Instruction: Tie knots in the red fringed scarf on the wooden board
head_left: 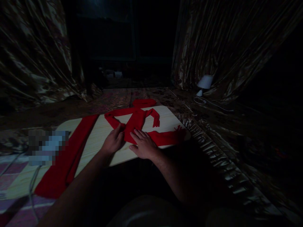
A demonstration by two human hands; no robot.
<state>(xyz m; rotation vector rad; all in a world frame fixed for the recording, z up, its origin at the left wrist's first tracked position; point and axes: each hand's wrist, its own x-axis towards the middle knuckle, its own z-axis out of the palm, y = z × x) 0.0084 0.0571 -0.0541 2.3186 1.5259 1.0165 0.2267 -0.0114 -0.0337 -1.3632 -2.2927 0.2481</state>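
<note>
A red fringed scarf [137,121] lies twisted across a pale wooden board [101,132]. My left hand [113,141] rests on the scarf's near-left part, fingers curled over the cloth. Just to its right, my right hand [143,145] lies flat with fingers stretched onto the scarf's lower edge. A second red scarf [68,154] lies folded in a long strip along the left side of the board.
The room is dark. Shiny patterned curtains [224,47] hang left and right. A small white lamp [204,83] with a cable stands at the back right. A blurred patch [46,146] and thin cables lie at the left on a checked cloth.
</note>
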